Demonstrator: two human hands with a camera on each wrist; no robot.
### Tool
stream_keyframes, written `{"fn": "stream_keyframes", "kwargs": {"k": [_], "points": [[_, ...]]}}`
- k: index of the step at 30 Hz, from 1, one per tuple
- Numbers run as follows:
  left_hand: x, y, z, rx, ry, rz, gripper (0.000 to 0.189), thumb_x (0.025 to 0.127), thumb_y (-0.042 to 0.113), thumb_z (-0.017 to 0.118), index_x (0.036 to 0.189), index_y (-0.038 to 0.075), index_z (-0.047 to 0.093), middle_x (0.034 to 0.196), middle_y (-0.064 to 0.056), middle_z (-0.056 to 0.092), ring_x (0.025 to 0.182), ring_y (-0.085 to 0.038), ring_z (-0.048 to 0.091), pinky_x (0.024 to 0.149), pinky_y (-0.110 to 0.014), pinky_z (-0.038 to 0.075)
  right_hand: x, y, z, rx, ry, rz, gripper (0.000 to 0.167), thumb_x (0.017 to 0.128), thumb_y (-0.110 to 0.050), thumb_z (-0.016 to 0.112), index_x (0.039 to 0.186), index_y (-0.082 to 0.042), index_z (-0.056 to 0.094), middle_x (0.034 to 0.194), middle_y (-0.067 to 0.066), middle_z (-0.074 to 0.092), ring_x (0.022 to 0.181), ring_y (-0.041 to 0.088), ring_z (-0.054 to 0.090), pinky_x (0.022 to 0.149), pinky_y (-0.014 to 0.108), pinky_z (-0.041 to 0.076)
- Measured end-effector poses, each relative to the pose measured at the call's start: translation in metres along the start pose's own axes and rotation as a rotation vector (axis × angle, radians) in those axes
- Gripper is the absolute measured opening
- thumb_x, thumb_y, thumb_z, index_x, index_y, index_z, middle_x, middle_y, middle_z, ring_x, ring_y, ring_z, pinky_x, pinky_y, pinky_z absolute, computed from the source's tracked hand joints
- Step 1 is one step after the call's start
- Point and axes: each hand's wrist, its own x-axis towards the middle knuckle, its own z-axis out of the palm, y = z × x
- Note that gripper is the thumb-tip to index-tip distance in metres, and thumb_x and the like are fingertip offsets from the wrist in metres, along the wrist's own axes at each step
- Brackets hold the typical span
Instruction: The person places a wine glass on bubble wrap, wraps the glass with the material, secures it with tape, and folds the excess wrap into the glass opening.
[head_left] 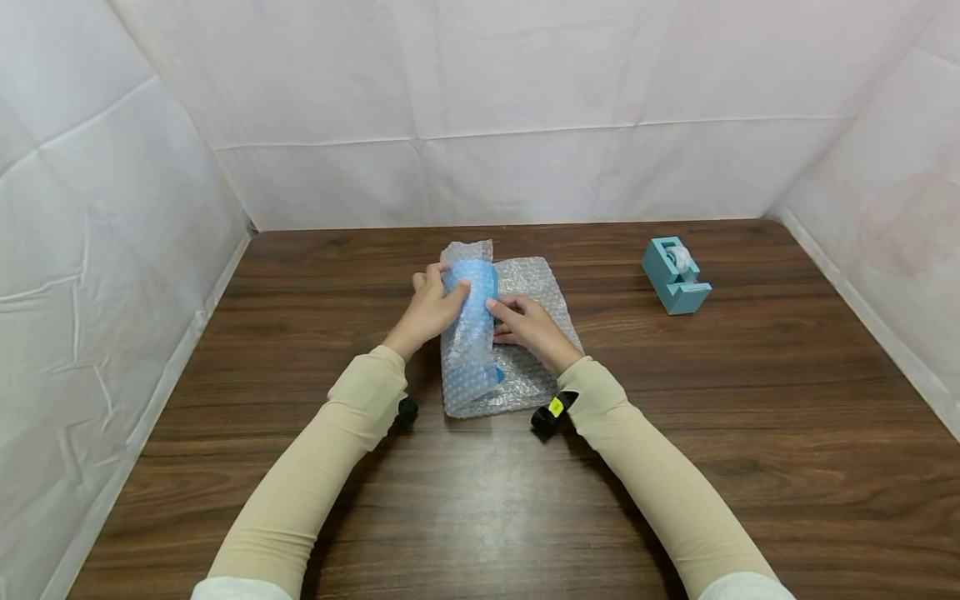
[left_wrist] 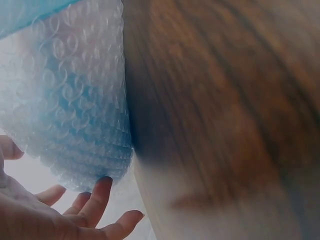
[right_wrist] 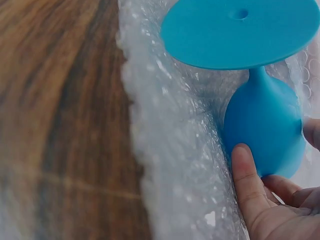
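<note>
A blue stemmed goblet (right_wrist: 265, 117) lies on its side on a sheet of bubble wrap (head_left: 532, 283), one flap of which is folded over it. Its round foot points toward the near side and shows in the right wrist view. My left hand (head_left: 431, 307) holds the folded flap against the goblet's bowl, thumb on top and fingers along the left side. In the left wrist view the bubble wrap covers the bowl beside the left hand's fingers (left_wrist: 97, 200). From the right, my right hand (head_left: 531, 327) grips the bare side of the bowl between thumb and fingers.
To the right on the brown wooden table (head_left: 750, 400) stands a light blue tape dispenser (head_left: 675, 279) with a roll of tape. White cloth walls (head_left: 525, 183) enclose the table at the back and both sides.
</note>
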Motion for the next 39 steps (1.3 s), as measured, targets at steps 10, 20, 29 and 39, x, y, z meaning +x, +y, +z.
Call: {"fn": "stream_keyframes", "kwargs": {"k": [10, 20, 29, 39], "points": [[-0.0018, 0.0, -0.0031, 0.007, -0.002, 0.001, 0.063, 0.097, 0.03, 0.045, 0.15, 0.008, 0.019, 0.143, -0.022, 0.021, 0.132, -0.036, 0.037, 0.11, -0.049, 0.034, 0.0003, 0.0019, -0.0034, 0.014, -0.027, -0.015, 0.054, 0.1, -0.034, 0.05, 0.141, -0.001, 0.038, 0.134, 0.017, 0.047, 0.092, 0.018, 0.06, 0.085, 0.033, 0.055], [-0.0014, -0.0021, -0.0062, 0.02, -0.01, -0.005, 0.071, 0.096, 0.035, 0.052, 0.15, 0.007, 0.017, 0.145, -0.024, 0.019, 0.134, -0.039, 0.036, 0.109, -0.05, 0.035, 0.0024, -0.0012, -0.0032, 0.004, -0.021, -0.002, 0.057, 0.101, -0.034, 0.05, 0.146, -0.002, 0.037, 0.14, 0.016, 0.047, 0.086, 0.014, 0.06, 0.08, 0.03, 0.055], [0.0003, -0.0036, -0.0087, 0.015, -0.043, -0.046, 0.078, 0.095, 0.041, 0.053, 0.152, 0.007, 0.011, 0.154, -0.023, 0.016, 0.141, -0.038, 0.028, 0.111, -0.052, 0.032, 0.001, -0.0012, -0.0009, -0.033, 0.001, -0.002, 0.056, 0.101, -0.035, 0.048, 0.146, -0.003, 0.037, 0.14, 0.015, 0.047, 0.085, 0.014, 0.059, 0.076, 0.028, 0.055], [0.0009, -0.0029, -0.0066, 0.011, -0.059, -0.05, 0.079, 0.096, 0.044, 0.052, 0.152, 0.007, 0.011, 0.155, -0.023, 0.013, 0.141, -0.038, 0.026, 0.111, -0.052, 0.032, -0.0011, -0.0008, -0.0022, -0.057, 0.042, -0.015, 0.053, 0.101, -0.033, 0.048, 0.145, -0.005, 0.039, 0.131, 0.016, 0.052, 0.084, 0.015, 0.058, 0.071, 0.027, 0.055]]}}
